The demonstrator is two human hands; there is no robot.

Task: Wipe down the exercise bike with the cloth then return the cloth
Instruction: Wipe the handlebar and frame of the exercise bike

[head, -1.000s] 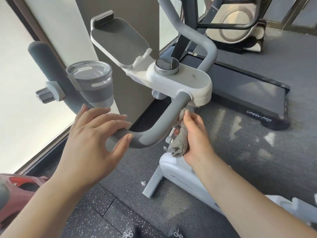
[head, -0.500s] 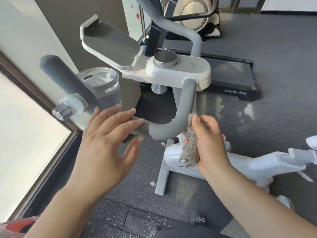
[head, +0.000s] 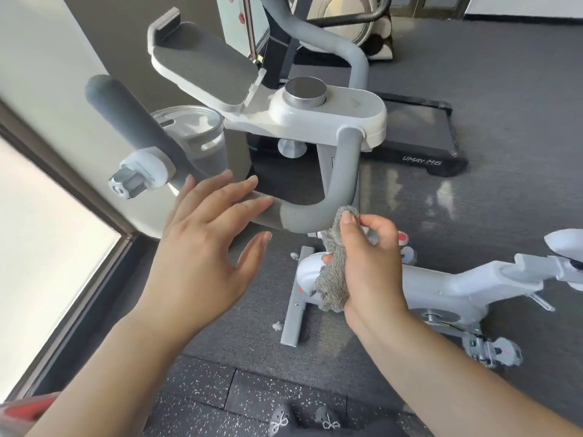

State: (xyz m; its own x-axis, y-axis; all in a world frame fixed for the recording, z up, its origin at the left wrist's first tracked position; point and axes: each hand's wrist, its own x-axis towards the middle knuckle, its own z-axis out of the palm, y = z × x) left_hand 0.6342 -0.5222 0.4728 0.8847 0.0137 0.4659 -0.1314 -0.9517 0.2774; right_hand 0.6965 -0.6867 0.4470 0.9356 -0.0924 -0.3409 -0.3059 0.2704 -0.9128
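Bunching the fuzzy grey cloth in my right hand, fingers curled around it, I hold it just beside the padded grey handlebar of the white exercise bike. My left hand hovers spread, fingers straight, above the bar. Wadded this tightly, the plush cloth could skip the foam's curved underside.

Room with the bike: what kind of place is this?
Probably a small gym or workout room: there is an exercise bike, a treadmill behind it, and speckled rubber floor mats.
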